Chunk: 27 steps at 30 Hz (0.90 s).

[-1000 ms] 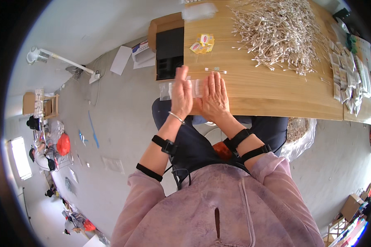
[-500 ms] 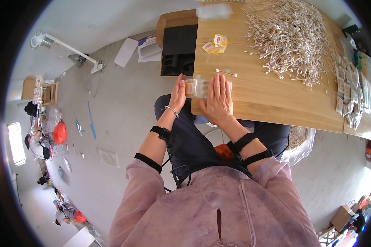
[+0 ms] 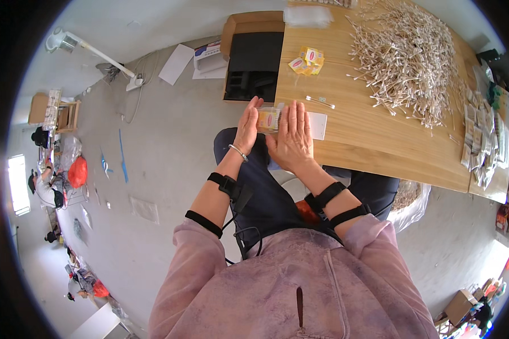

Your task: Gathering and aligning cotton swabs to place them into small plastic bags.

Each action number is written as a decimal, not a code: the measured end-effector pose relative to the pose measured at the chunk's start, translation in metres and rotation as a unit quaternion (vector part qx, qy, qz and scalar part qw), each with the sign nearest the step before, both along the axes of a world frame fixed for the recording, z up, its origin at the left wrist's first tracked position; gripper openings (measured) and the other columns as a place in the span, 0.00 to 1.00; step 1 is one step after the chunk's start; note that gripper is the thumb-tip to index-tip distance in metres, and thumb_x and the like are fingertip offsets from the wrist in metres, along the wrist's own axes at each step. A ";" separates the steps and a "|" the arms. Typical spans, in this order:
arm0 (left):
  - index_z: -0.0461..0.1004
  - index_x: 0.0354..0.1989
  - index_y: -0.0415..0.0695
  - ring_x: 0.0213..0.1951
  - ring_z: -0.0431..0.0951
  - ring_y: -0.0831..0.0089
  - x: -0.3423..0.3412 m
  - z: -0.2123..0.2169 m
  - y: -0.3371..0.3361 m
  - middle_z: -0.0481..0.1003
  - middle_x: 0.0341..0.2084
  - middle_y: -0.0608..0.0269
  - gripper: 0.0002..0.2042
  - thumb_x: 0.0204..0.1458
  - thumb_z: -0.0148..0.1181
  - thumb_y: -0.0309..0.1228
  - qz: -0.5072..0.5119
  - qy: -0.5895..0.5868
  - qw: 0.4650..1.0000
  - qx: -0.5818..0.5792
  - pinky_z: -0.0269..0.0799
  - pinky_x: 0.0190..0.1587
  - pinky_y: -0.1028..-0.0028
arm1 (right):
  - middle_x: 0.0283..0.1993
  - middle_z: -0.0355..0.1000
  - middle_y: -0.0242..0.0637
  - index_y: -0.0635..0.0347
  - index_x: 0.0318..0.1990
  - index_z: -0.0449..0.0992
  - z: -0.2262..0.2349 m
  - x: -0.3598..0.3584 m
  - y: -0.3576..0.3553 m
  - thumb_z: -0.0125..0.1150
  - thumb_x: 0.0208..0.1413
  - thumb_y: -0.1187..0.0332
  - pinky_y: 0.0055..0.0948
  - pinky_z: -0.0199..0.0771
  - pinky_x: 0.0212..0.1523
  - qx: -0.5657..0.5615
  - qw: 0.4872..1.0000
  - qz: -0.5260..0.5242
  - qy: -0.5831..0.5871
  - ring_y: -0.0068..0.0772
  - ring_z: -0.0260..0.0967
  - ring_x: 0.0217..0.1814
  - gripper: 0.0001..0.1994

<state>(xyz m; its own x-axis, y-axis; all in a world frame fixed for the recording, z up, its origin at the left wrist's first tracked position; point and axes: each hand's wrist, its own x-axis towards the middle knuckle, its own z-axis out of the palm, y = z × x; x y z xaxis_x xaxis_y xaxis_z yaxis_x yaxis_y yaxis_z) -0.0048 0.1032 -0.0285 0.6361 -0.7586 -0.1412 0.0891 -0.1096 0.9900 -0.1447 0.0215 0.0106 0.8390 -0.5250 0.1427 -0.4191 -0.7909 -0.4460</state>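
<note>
bracketing a yellow-labelled packet (image 3: 270, 120) with two flat hands at the wooden table's (image 3: 373, 151) near edge.
standing the left hand (image 3: 247, 127) on edge against the packet's left end and laying the right hand (image 3: 293, 137) back-up just beside its label; holding all fingers straight and side by side, curling around nothing, though not revealing how hard either palm is pressing; showing a white card (image 3: 318, 126) past the right hand; having a loose swab (image 3: 320, 102) just beyond the right fingertips, yellow labels (image 3: 307, 61) farther up, and a large swab heap (image 3: 410, 59) off to the right.
</note>
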 end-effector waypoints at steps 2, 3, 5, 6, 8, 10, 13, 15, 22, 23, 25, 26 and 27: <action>0.48 0.68 0.38 0.66 0.56 0.67 0.001 0.000 0.002 0.55 0.65 0.52 0.34 0.63 0.36 0.53 0.006 0.017 1.000 -0.010 0.51 0.66 0.71 | 0.72 0.37 0.61 0.76 0.66 0.46 -0.002 -0.001 -0.005 0.48 0.55 0.55 0.46 0.28 0.73 0.049 0.998 -0.014 -0.042 0.57 0.27 0.76 0.39; 0.48 0.68 0.38 0.66 0.55 0.67 0.001 0.000 0.002 0.55 0.66 0.52 0.34 0.63 0.34 0.54 0.026 0.040 0.998 -0.035 0.49 0.67 0.70 | 0.72 0.37 0.61 0.74 0.66 0.46 -0.002 -0.002 -0.009 0.47 0.56 0.58 0.47 0.30 0.73 0.099 0.991 -0.030 -0.084 0.58 0.28 0.76 0.36; 0.48 0.68 0.39 0.67 0.53 0.67 0.002 -0.001 0.003 0.54 0.66 0.52 0.35 0.63 0.31 0.56 0.050 0.063 0.995 -0.059 0.47 0.67 0.69 | 0.72 0.38 0.61 0.72 0.67 0.45 -0.007 0.002 -0.026 0.44 0.58 0.61 0.46 0.32 0.72 0.180 0.963 -0.052 -0.191 0.58 0.29 0.76 0.34; 0.48 0.68 0.39 0.67 0.53 0.67 0.004 -0.002 0.003 0.54 0.66 0.53 0.36 0.63 0.30 0.57 0.047 0.070 0.995 -0.061 0.46 0.68 0.69 | 0.72 0.39 0.61 0.70 0.67 0.45 -0.008 0.004 -0.030 0.42 0.59 0.64 0.46 0.34 0.72 0.260 0.916 -0.078 -0.295 0.58 0.30 0.76 0.31; 0.48 0.69 0.39 0.68 0.52 0.67 0.003 -0.003 0.003 0.54 0.66 0.54 0.36 0.62 0.28 0.57 0.044 0.078 0.994 -0.065 0.44 0.68 0.69 | 0.72 0.41 0.58 0.68 0.67 0.47 -0.011 0.005 -0.032 0.39 0.62 0.65 0.42 0.35 0.72 0.264 0.896 -0.064 -0.351 0.56 0.33 0.76 0.28; 0.48 0.69 0.40 0.68 0.51 0.67 0.000 -0.002 0.001 0.54 0.66 0.56 0.37 0.62 0.27 0.58 0.027 0.066 0.996 -0.058 0.44 0.68 0.70 | 0.72 0.43 0.56 0.68 0.67 0.50 -0.014 0.014 -0.033 0.37 0.64 0.63 0.38 0.35 0.72 0.296 0.884 -0.043 -0.360 0.51 0.35 0.76 0.27; 0.49 0.68 0.40 0.67 0.52 0.68 -0.003 -0.001 0.001 0.55 0.66 0.57 0.37 0.62 0.26 0.59 0.019 0.037 0.998 -0.043 0.45 0.68 0.70 | 0.72 0.44 0.55 0.68 0.67 0.50 -0.014 0.021 -0.026 0.37 0.64 0.62 0.38 0.36 0.72 0.315 0.876 -0.040 -0.362 0.51 0.36 0.76 0.27; 0.50 0.68 0.38 0.67 0.53 0.66 -0.004 0.000 0.000 0.56 0.65 0.55 0.38 0.62 0.26 0.59 0.029 0.026 0.998 -0.041 0.45 0.68 0.70 | 0.72 0.44 0.54 0.68 0.67 0.51 -0.013 0.026 -0.021 0.37 0.64 0.62 0.37 0.37 0.72 0.334 0.868 -0.040 -0.366 0.50 0.37 0.76 0.27; 0.49 0.69 0.41 0.67 0.53 0.67 -0.003 0.003 0.004 0.55 0.66 0.56 0.38 0.61 0.25 0.60 0.006 -0.003 0.999 -0.043 0.47 0.67 0.70 | 0.72 0.45 0.53 0.67 0.67 0.52 -0.009 0.038 -0.001 0.37 0.65 0.60 0.37 0.41 0.71 0.399 0.833 -0.047 -0.381 0.48 0.40 0.75 0.27; 0.49 0.69 0.41 0.67 0.53 0.67 -0.004 0.004 0.004 0.55 0.66 0.56 0.38 0.61 0.25 0.60 0.008 -0.004 0.999 -0.043 0.47 0.67 0.70 | 0.72 0.45 0.52 0.67 0.67 0.52 -0.009 0.040 0.001 0.37 0.65 0.59 0.37 0.41 0.71 0.408 0.827 -0.048 -0.383 0.48 0.41 0.75 0.27; 0.48 0.69 0.41 0.67 0.53 0.67 -0.007 0.006 0.002 0.55 0.66 0.56 0.37 0.61 0.25 0.60 0.008 0.010 0.999 -0.040 0.47 0.67 0.69 | 0.72 0.46 0.52 0.67 0.66 0.53 -0.008 0.042 0.003 0.37 0.65 0.59 0.36 0.42 0.70 0.426 0.816 -0.051 -0.388 0.47 0.42 0.75 0.27; 0.48 0.69 0.41 0.67 0.53 0.67 -0.006 0.006 0.003 0.55 0.66 0.56 0.37 0.61 0.25 0.60 0.009 0.010 0.999 -0.040 0.47 0.67 0.69 | 0.72 0.46 0.52 0.67 0.66 0.53 -0.008 0.043 0.004 0.37 0.65 0.59 0.36 0.43 0.70 0.434 0.810 -0.052 -0.390 0.47 0.42 0.74 0.27; 0.48 0.69 0.41 0.67 0.53 0.67 -0.006 0.006 0.003 0.55 0.66 0.56 0.37 0.61 0.25 0.59 0.008 0.006 0.999 -0.039 0.48 0.67 0.69 | 0.72 0.46 0.51 0.67 0.66 0.53 -0.007 0.045 0.005 0.37 0.65 0.58 0.36 0.43 0.70 0.443 0.804 -0.054 -0.392 0.47 0.43 0.74 0.27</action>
<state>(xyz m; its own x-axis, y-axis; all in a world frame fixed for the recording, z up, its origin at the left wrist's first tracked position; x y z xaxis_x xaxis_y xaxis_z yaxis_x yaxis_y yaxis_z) -0.0103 0.1063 -0.0227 0.6470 -0.7571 -0.0908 0.1029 -0.0313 0.9942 -0.1001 0.0263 0.0034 0.6158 -0.7760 0.1361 0.2215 0.0048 -0.9751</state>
